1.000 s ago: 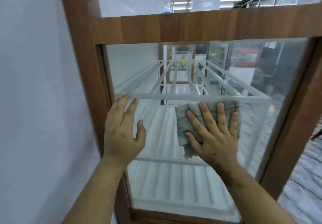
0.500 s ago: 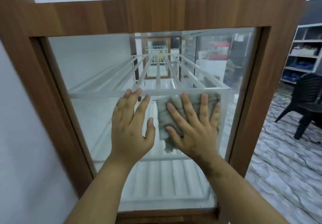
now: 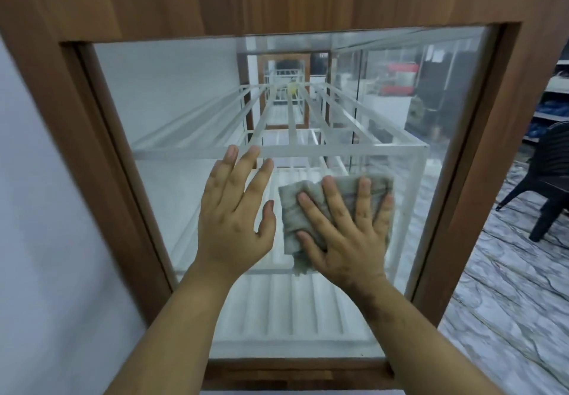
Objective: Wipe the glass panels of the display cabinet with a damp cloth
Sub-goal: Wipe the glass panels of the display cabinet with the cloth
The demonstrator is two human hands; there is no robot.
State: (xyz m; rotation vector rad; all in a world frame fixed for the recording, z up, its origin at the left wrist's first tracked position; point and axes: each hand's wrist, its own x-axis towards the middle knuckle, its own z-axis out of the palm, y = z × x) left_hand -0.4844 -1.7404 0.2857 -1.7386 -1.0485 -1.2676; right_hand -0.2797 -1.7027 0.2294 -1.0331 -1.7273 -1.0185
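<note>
While the right hand (image 3: 348,234) presses flat on the cloth (image 3: 311,210), fingers spread, cloth showing at its 10 o'clock, left hand (image 3: 234,216) open on the glass (image 3: 184,102), wood frame (image 3: 277,0) around.

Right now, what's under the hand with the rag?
The right hand lies flat on a grey rag, pressing it against the glass. White racks show through beside it. The glass beneath the rag is covered, so its state is hidden.
</note>
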